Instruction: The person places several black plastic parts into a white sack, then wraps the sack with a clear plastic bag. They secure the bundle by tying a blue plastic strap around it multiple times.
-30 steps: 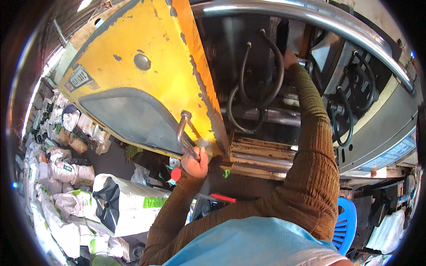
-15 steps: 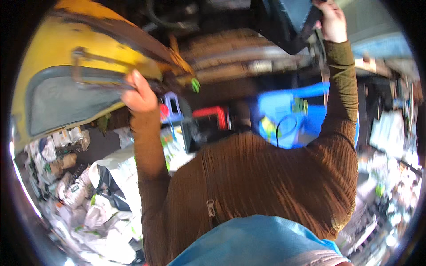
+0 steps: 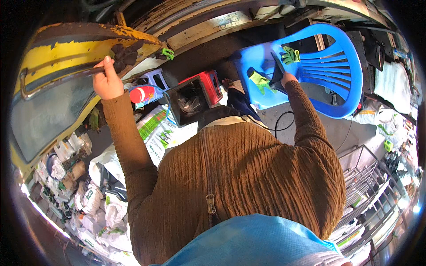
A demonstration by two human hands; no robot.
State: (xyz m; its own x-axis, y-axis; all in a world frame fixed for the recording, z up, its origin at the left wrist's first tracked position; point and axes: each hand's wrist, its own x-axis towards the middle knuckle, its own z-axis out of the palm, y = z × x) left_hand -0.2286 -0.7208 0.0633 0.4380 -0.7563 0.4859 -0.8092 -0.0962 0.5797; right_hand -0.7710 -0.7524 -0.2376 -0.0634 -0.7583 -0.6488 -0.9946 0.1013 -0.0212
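Note:
At the left, my left hand (image 3: pixel 108 85) is closed around the end of a metal bar handle (image 3: pixel 57 82). The handle runs along a worn yellow panel (image 3: pixel 53 51) with a grey inset. My right hand (image 3: pixel 289 78) is over the seat of a blue plastic chair (image 3: pixel 353 71), closed on a dark, flat-sided thing (image 3: pixel 278 71) whose kind I cannot make out; my hand hides part of it. Beside that thing, a green glove (image 3: pixel 290 55) lies on the far side of the seat. A green and dark glove (image 3: pixel 258 80) lies to its left.
A red stool (image 3: pixel 212 86) and a black bin (image 3: pixel 188 104) stand in the middle, with a purple stool (image 3: pixel 155 77) and a red-capped container (image 3: pixel 141 94) to their left. White sacks (image 3: pixel 115 159) pile up lower left. A metal rack (image 3: pixel 368 186) stands lower right.
My right hand has come down from the far upper right to the chair, bringing the dark thing. My left hand stays on the handle. The whole view has shifted and is sharper.

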